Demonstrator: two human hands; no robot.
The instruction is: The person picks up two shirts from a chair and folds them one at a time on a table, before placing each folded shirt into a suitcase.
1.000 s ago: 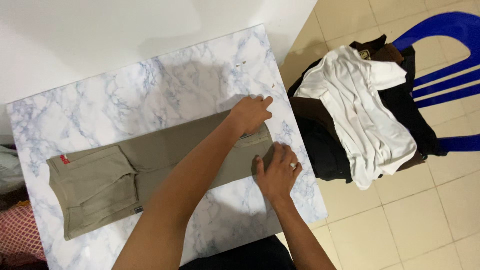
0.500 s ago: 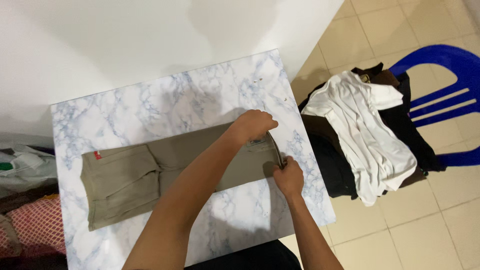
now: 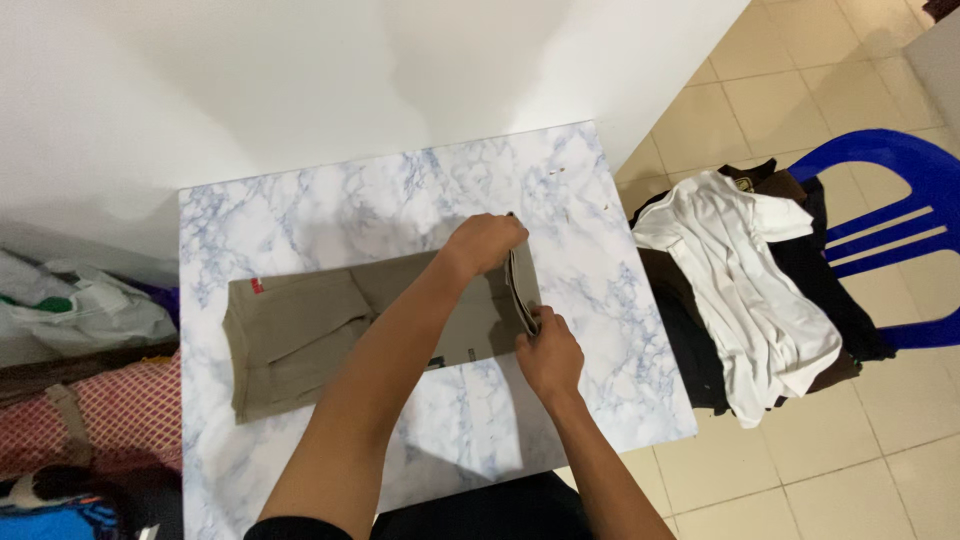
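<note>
A: Marble-look table (image 3: 330,215) w/ khaki trousers (image 3: 300,335) lying flat. Hands?
B: Left hand (image 3: 487,242) & right hand (image 3: 547,352) are both gripping trousers' raised leg-end fold, apart.

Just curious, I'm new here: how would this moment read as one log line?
left hand: grips trouser hem | right hand: grips hem too | trousers: flat on table | clothes: piled on chair

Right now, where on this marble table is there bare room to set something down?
The far strip between the white wall and the khaki trousers is bare, as is the near edge of the table. The right end, around the left hand and right hand, is crowded.
</note>
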